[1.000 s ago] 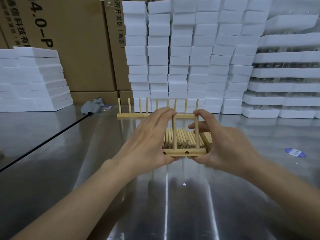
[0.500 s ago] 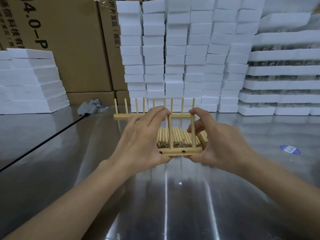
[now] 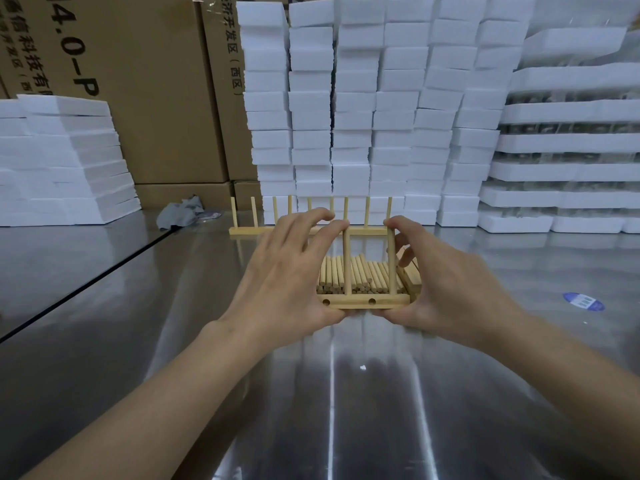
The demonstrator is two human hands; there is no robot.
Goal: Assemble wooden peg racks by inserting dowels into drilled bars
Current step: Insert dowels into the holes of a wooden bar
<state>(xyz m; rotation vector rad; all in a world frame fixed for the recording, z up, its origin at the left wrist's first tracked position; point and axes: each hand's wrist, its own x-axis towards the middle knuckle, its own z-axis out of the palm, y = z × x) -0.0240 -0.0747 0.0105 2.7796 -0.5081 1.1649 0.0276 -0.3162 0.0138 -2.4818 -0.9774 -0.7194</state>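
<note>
A short drilled wooden bar (image 3: pixel 367 301) is held just above the steel table between both hands, two holes showing on its front face. Two dowels stand upright in it. My left hand (image 3: pixel 287 275) grips the bar's left end, its fingertips curled over the top of the left dowel (image 3: pixel 346 258). My right hand (image 3: pixel 446 282) grips the right end and pinches the top of the right dowel (image 3: pixel 391 261). Behind the bar lies a pile of loose dowels (image 3: pixel 360 277). A finished peg rack (image 3: pixel 311 223) with several upright pegs stands farther back.
The shiny steel table (image 3: pixel 329 393) has a seam running along its left side. White foam blocks (image 3: pixel 363 109) are stacked at the back, more foam at left and right, cardboard boxes (image 3: pixel 138 81) behind. A grey rag (image 3: pixel 180 213) and a blue sticker (image 3: pixel 583 301) lie on the table.
Both hands have stayed on the bar and its two dowels. The view has shifted slightly, nothing else has moved.
</note>
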